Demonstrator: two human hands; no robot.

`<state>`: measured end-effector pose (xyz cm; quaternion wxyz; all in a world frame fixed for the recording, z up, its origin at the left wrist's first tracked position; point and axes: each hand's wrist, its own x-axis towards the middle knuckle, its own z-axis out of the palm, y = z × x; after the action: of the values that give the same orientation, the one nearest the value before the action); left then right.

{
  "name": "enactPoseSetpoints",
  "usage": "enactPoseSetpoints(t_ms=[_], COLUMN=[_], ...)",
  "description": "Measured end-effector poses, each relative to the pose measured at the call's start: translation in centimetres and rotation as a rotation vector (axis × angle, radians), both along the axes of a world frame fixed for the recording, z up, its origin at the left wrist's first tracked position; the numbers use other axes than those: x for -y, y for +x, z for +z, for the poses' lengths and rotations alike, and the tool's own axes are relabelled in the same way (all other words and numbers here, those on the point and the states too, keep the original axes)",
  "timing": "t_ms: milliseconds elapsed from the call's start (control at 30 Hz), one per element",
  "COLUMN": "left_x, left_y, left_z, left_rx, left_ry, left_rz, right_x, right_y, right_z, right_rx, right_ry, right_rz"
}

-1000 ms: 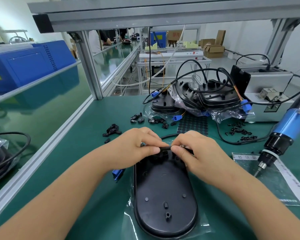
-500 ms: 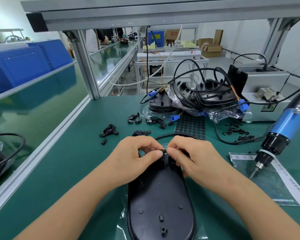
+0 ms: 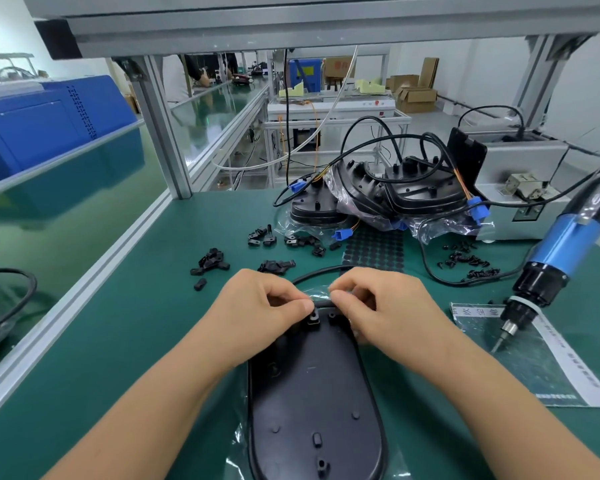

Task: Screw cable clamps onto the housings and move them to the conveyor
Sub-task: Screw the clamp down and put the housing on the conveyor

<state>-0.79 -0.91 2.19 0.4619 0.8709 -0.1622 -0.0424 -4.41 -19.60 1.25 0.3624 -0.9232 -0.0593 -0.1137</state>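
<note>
The black housing (image 3: pixel 314 393) lies flat on the green desk (image 3: pixel 125 327) so both hands can work its far end, where the left hand (image 3: pixel 260 306) and right hand (image 3: pixel 378 303) pinch the cable (image 3: pixel 321 302) over the clamp (image 3: pixel 313 317), apparently seating it for screwing.

Single head view, close above bench (image 3: pixel 125 306), facing forward-down.
</note>
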Motion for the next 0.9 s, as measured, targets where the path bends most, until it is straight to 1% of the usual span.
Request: enactPoseSetpoints(t_ms=[67,100,233,333,433,500,667,900], left_x=[-0.1,-0.1,0.1,-0.2,-0.7,-0.9,-0.8,-1.3], left_y=[0.0,0.0,0.1,0.2,0.4,0.5,0.3,0.4], left_z=[0.0,0.1,0.1,0.3,0.6,0.6,0.4,1.3], left_rx=[-0.05,-0.063,-0.062,-0.078,-0.147,-0.176,-0.186,-0.213], left_ry=[-0.018,-0.017,0.017,0.022,0.012,-0.006,-0.066,-0.043], left_rz=[-0.014,-0.018,-0.024,-0.067,-0.137,-0.145,-0.145,-0.242], right_x=[1.2,2.2,7.6,10.1,11.1,10.8,10.1,11.1], right_y=[0.2,0.4,2.5,4.3,6.3,7.0,7.7,7.0], right_z=[0.3,0.4,0.9,0.8,0.2,-0.3,-0.8,-0.9], right_rx=[0.08,0.086,-0.096,-0.189,-0.25,-0.282,-0.273,-0.273], right_ry=[-0.1,-0.157,-0.344,-0.456,-0.483,-0.484,-0.511,-0.5], right_rz=[-0.116,-0.192,-0.49,-0.602,-0.625,-0.623,-0.647,-0.623])
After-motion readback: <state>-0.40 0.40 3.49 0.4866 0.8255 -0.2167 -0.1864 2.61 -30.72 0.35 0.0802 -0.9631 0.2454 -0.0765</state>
